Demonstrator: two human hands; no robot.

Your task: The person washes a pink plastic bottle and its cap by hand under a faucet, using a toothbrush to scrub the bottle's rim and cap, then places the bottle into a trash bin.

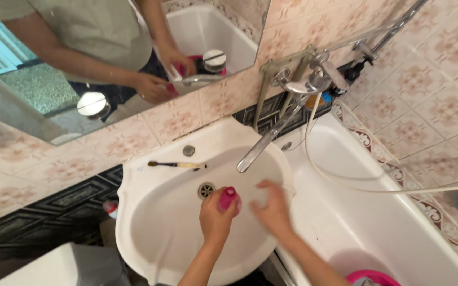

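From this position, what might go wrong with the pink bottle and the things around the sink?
The left hand alone holds the pink bottle over the sink; it might slip and drop near the drain. The right hand sits under the long spout and may bump it. The toothbrush on the rim could get splashed.

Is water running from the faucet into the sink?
No: the faucet spout hangs over the sink with no visible stream below it.

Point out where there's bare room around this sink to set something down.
Bare: the white sink bowl's left slope, and the white bathtub floor beyond the hose. Crowded: the back rim, where a toothbrush lies, and around the drain, where the left hand holds a pink bottle beside the right hand.
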